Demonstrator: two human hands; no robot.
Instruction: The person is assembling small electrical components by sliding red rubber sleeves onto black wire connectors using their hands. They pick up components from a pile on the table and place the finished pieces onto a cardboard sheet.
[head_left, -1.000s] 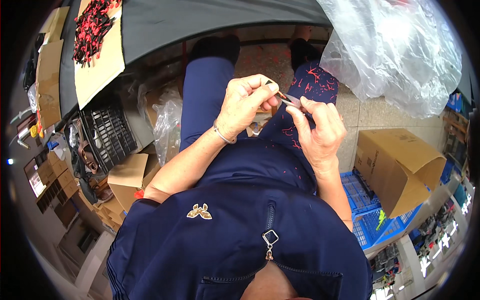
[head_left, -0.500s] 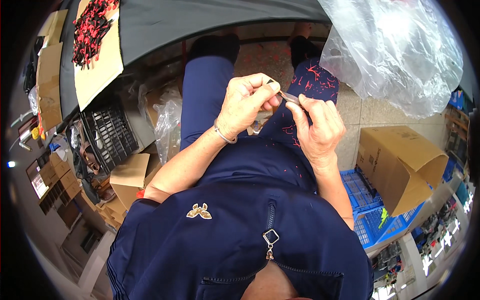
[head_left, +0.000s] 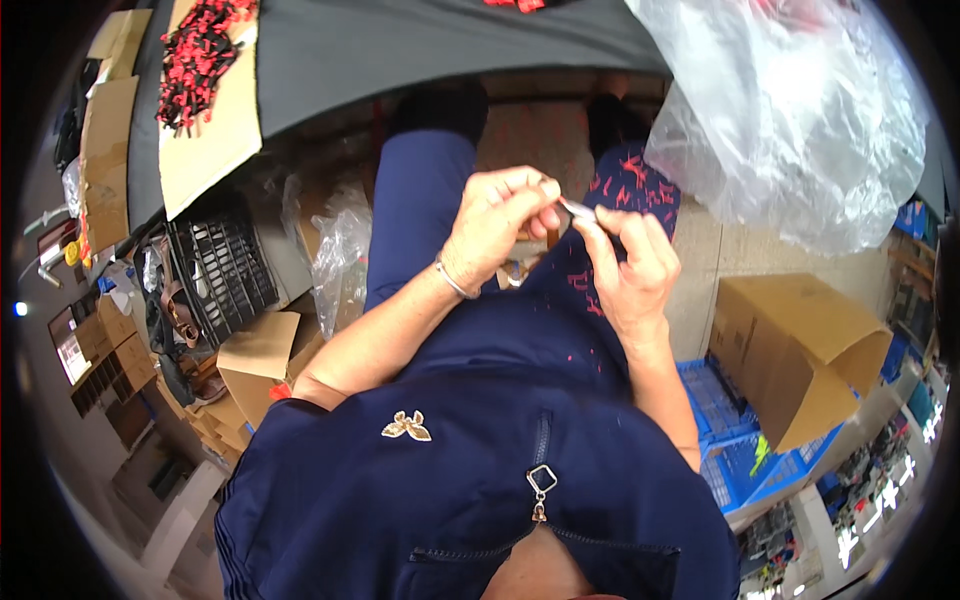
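Beyond the right grip (head_left: 634, 262), a silvery blade (head_left: 577, 209) protrudes leftward.

The pale tiled floor (head_left: 750, 252) is partly overhung by a black-covered table (head_left: 420, 45). At right, a blue plastic crate (head_left: 735, 478) is overlapped by an open cardboard carton (head_left: 760, 315); strip lights (head_left: 848, 548) are lit beyond.

shiny metal tool (head_left: 578, 210) – crinkled, glossy plastic sheet (head_left: 790, 130)
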